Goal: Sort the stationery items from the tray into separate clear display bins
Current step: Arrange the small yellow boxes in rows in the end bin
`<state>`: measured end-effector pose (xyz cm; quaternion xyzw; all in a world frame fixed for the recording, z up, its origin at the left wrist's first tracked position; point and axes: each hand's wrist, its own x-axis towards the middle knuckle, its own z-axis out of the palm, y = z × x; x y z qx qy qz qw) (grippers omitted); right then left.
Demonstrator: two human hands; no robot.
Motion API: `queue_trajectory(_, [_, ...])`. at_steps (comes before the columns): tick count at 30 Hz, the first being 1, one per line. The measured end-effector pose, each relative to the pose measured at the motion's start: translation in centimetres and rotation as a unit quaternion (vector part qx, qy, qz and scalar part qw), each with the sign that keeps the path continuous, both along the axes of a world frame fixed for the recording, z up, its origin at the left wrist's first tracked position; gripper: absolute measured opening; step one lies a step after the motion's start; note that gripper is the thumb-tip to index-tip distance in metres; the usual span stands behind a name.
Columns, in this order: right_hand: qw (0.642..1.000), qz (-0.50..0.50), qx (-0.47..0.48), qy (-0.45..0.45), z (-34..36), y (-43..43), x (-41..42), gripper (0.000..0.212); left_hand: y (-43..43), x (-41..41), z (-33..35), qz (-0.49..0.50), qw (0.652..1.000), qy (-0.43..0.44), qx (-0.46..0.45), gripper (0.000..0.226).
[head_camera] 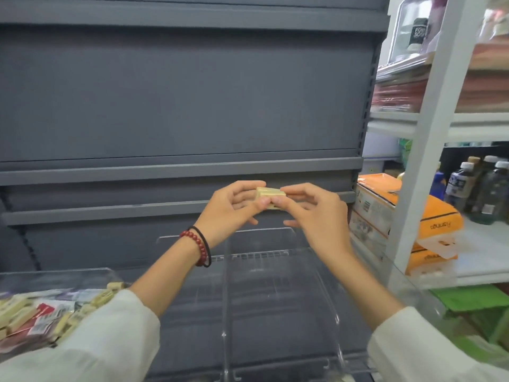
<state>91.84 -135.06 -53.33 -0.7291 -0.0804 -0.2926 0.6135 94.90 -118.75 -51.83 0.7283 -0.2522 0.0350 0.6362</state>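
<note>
Seen from the head camera: raised in mid-air above the far end of the clear bins (275,285), a small cream block (271,194), perhaps a bundle of erasers, though too blurred to say. Pinched at its left end between thumb and fingers of the left hand (228,208); pinched at its right end by thumb and forefinger of the right hand (319,219), with the remaining fingers loosely fanned below. Around the left wrist, a red bead bracelet (199,244) just beside a thin black band (210,256). On both forearms, white sleeves (110,340). Below the hands, the clear bins side by side, parted by an upright clear wall. At near left, partly under the left sleeve, a tray (55,278) heaped with small packets (24,312), some cream, some red and white. Behind it all, grey shelving (179,106). At right, a white rack (429,133) with bottles (487,188) and orange packs (432,219).
</note>
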Motion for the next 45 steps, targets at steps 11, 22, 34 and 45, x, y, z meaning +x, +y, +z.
queue_trajectory(11, [0.946,-0.091,-0.292,-0.109,-1.8,-4.2,4.8,0.043,-4.0,5.1,-1.4,-0.016,0.996,0.07,-0.055,0.028])
queue_trajectory(22, [0.935,-0.093,-0.342,-0.032,-3.6,-9.2,9.7,0.03,-7.9,9.4,-3.5,0.033,0.994,0.034,0.102,0.028])
queue_trajectory(34, [0.872,-0.077,-0.382,0.296,-12.5,-15.7,14.2,0.032,-8.0,12.8,-10.3,0.142,0.834,-0.206,0.491,0.021])
queue_trajectory(45, [0.853,-0.086,-0.385,0.343,-18.9,-13.7,17.6,0.033,-7.5,14.3,-14.4,0.142,0.814,-0.185,0.532,0.024])
